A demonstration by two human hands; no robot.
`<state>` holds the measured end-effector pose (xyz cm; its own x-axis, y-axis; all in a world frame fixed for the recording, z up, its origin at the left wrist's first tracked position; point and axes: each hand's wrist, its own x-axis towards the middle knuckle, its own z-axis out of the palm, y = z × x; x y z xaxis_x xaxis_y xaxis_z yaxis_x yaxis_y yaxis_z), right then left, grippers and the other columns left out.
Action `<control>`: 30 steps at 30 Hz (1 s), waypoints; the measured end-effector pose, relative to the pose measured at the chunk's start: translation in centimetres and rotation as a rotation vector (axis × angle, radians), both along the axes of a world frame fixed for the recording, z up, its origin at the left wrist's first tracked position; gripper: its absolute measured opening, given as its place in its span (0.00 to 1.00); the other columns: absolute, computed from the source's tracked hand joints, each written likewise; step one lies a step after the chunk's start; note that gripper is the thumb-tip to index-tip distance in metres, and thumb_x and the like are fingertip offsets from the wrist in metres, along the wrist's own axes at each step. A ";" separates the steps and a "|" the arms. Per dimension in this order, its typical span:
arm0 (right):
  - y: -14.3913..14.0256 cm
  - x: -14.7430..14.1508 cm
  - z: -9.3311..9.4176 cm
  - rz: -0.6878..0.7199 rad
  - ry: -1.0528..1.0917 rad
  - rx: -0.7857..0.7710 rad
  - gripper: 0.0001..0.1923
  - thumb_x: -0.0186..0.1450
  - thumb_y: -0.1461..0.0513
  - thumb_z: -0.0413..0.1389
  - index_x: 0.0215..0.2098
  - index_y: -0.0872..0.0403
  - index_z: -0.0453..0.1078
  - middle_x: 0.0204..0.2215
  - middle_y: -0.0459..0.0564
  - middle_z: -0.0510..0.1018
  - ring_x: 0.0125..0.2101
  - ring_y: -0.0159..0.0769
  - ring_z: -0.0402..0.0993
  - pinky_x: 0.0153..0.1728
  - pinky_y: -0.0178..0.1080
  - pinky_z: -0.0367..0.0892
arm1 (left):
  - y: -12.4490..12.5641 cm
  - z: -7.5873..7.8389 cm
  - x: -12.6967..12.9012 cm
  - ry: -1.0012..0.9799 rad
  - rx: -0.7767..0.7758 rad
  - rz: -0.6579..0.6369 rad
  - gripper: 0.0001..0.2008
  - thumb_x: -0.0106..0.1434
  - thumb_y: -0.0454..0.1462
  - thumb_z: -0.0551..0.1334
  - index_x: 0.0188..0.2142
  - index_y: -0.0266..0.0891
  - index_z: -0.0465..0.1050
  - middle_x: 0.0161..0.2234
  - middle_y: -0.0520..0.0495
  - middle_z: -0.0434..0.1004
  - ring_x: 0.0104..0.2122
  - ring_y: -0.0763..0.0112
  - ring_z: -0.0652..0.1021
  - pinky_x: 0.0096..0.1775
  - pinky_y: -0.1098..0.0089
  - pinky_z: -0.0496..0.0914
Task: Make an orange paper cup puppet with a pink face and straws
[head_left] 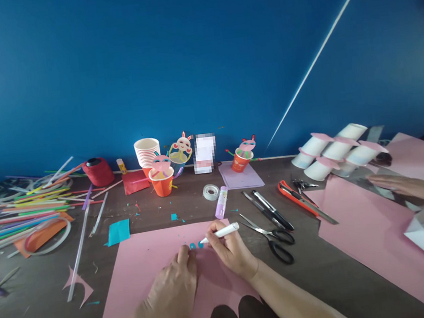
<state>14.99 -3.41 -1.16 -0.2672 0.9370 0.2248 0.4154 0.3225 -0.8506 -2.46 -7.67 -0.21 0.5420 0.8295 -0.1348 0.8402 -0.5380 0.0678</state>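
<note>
On a large pink paper sheet (133, 275) lie two small blue paper circles (201, 244) with pale marks on them. My right hand (232, 253) grips a white marker (226, 231), its tip at the right-hand circle. Beside the left-hand circle, my left hand (174, 283) rests on the sheet with curled fingers pressed together; whether anything is under its fingertips I cannot tell. The sheet's near part has rounded cut-outs that show the dark table. Scissors (268, 234) with black handles lie right of my right hand.
Behind the sheet are a purple glue stick (221, 203), a tape roll (211, 192) and decorated paper cups (162, 182). An orange utility knife (296, 198) and pens (271, 208) lie to the right. Coloured straws (30, 210) cover the left. Another person's hand (402, 183) is at right.
</note>
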 end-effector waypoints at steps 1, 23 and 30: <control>0.0 0.0 0.1 0.001 -0.013 0.010 0.09 0.66 0.59 0.45 0.29 0.53 0.60 0.22 0.44 0.67 0.24 0.32 0.65 0.28 0.34 0.62 | 0.0 0.0 0.0 -0.001 0.006 -0.013 0.21 0.59 0.27 0.47 0.52 0.32 0.60 0.52 0.32 0.61 0.42 0.60 0.73 0.40 0.62 0.71; 0.1 -0.3 0.3 0.004 -0.100 0.077 0.10 0.66 0.60 0.45 0.28 0.53 0.61 0.22 0.45 0.69 0.24 0.32 0.66 0.28 0.34 0.61 | 0.7 0.2 0.6 -0.051 -0.010 -0.081 0.18 0.62 0.29 0.44 0.50 0.35 0.61 0.42 0.39 0.64 0.38 0.63 0.72 0.34 0.64 0.72; 0.2 -0.3 0.2 0.026 -0.142 0.087 0.08 0.66 0.61 0.45 0.29 0.53 0.62 0.24 0.46 0.70 0.26 0.33 0.67 0.30 0.35 0.61 | 0.8 -0.2 0.7 -0.034 -0.017 -0.071 0.18 0.62 0.29 0.44 0.51 0.35 0.59 0.42 0.39 0.64 0.37 0.63 0.72 0.33 0.64 0.71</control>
<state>14.69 -3.21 -0.91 -0.3259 0.9081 0.2630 0.5202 0.4045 -0.7522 -1.77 -6.85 -0.36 0.6036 0.7868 -0.1289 0.7973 -0.5944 0.1053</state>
